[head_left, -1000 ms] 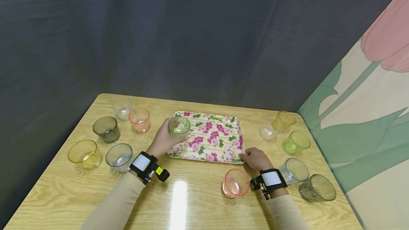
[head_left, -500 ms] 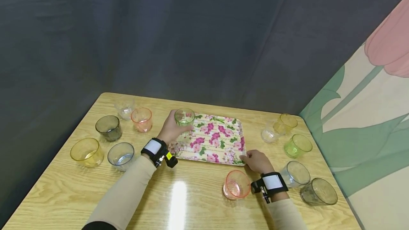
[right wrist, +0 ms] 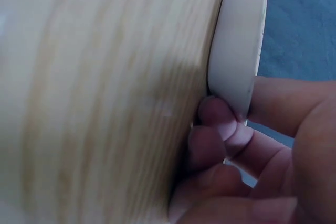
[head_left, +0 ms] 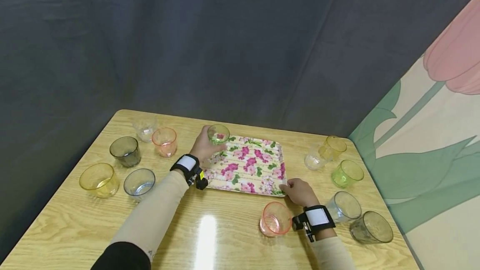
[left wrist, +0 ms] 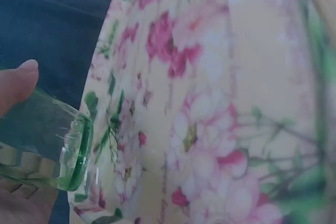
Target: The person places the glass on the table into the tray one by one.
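A green drinking glass (head_left: 218, 136) stands upright in my left hand (head_left: 205, 148), whose fingers and thumb wrap its side. The glass is over the far left corner of a flower-printed tray (head_left: 249, 166). In the left wrist view the thick base of the green glass (left wrist: 73, 156) is right at the tray's edge. My right hand (head_left: 301, 192) pinches the tray's near right corner. The right wrist view shows the thumb on top of the tray rim (right wrist: 239, 45) and curled fingertips (right wrist: 218, 116) beneath it, close to the wooden table.
A pink glass (head_left: 275, 222) stands just before the tray, left of my right wrist. Several glasses stand at the left, among them a yellow one (head_left: 99, 181) and a smoky grey one (head_left: 126, 153). More stand at the right, including a lime-green glass (head_left: 346, 173). A dark curtain (head_left: 225, 45) hangs behind.
My left hand has carried the green glass away from me and slightly right, from the tray's left side to its far left corner. My right hand stays at the near right corner.
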`<state>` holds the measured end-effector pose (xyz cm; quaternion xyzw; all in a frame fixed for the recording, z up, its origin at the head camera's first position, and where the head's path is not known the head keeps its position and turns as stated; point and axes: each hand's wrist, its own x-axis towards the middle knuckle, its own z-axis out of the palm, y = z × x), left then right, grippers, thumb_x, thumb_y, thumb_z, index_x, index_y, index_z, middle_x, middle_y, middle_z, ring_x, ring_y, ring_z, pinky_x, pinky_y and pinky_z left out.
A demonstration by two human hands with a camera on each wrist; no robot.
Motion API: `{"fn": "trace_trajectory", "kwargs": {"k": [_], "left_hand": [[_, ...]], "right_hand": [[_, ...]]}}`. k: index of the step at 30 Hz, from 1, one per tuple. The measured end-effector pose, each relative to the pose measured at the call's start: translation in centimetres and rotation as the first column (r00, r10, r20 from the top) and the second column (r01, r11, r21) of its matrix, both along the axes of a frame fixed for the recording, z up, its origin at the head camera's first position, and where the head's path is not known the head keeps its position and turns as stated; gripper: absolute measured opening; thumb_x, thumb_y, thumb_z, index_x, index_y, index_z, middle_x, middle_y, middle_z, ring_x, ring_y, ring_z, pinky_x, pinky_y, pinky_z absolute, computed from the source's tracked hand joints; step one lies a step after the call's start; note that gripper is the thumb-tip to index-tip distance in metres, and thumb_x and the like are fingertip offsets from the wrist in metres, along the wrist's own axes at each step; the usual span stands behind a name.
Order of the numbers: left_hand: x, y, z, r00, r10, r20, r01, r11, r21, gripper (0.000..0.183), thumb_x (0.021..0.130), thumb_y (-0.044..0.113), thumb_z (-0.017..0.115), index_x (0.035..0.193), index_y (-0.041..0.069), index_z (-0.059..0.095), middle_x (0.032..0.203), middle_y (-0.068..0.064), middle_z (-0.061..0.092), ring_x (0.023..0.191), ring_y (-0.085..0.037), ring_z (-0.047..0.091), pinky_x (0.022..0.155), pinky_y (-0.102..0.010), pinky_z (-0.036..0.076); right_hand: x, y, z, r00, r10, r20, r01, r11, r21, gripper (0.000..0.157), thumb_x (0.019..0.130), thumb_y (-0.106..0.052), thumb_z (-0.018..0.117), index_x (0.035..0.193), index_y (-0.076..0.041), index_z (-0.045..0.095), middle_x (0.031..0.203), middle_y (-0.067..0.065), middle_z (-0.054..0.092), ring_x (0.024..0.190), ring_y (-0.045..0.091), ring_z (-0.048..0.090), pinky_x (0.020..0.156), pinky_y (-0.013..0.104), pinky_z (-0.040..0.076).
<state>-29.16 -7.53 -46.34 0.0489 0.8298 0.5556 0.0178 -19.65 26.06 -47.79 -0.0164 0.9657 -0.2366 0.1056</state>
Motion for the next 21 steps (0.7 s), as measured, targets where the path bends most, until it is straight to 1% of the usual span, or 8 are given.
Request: {"fn": "trace_trajectory", "kwargs": {"k": [4,9,16,21], "left_hand": [[-0.5,-0.3,-0.7,1.000,-0.002,0.000,0.002,1.000,0.001,0.089,0.079,0.024,0.075,0.145,0.010,0.017,0.142,-0.024,0.036,0.126,-0.036,0.038,0.101,-0.054,0.040],[-0.8,-0.6,-1.5,1.000,0.028,0.009,-0.028,1.000,-0.013,0.088,0.079,0.026,0.074,0.143,0.015,0.014,0.140,-0.027,0.037,0.121,-0.039,0.042,0.096,-0.057,0.042],[-1.2,-0.7,-1.3,1.000,0.018,-0.005,-0.018,0.999,-0.040,0.088,0.081,0.027,0.073,0.144,0.011,0.014,0.139,-0.025,0.041,0.120,-0.038,0.044,0.098,-0.056,0.041],[-1.5,-0.9,-1.2,0.999,0.036,-0.006,-0.036,0.998,-0.055,0.089,0.080,0.026,0.074,0.144,0.010,0.014,0.137,-0.025,0.042,0.117,-0.037,0.046,0.097,-0.055,0.042]], "right_hand": [[0.1,0.0,0.1,1.000,-0.004,-0.007,0.004,1.000,0.003,0.043,0.092,-0.032,0.056,0.055,-0.014,0.041,0.048,-0.002,0.033,0.044,0.014,0.029,0.048,0.027,0.026],[0.1,0.0,0.1,1.000,-0.005,-0.004,0.005,1.000,0.012,0.043,0.092,-0.032,0.055,0.056,-0.014,0.041,0.049,-0.003,0.032,0.045,0.014,0.029,0.048,0.027,0.026],[0.2,0.0,0.0,1.000,-0.015,0.000,0.015,1.000,0.008,0.042,0.092,-0.032,0.055,0.056,-0.014,0.041,0.049,-0.002,0.033,0.046,0.014,0.030,0.048,0.028,0.026],[0.1,-0.1,-0.2,1.000,-0.024,-0.004,0.024,1.000,0.005,0.042,0.092,-0.032,0.056,0.056,-0.014,0.041,0.049,-0.003,0.033,0.045,0.014,0.031,0.047,0.028,0.026]]}}
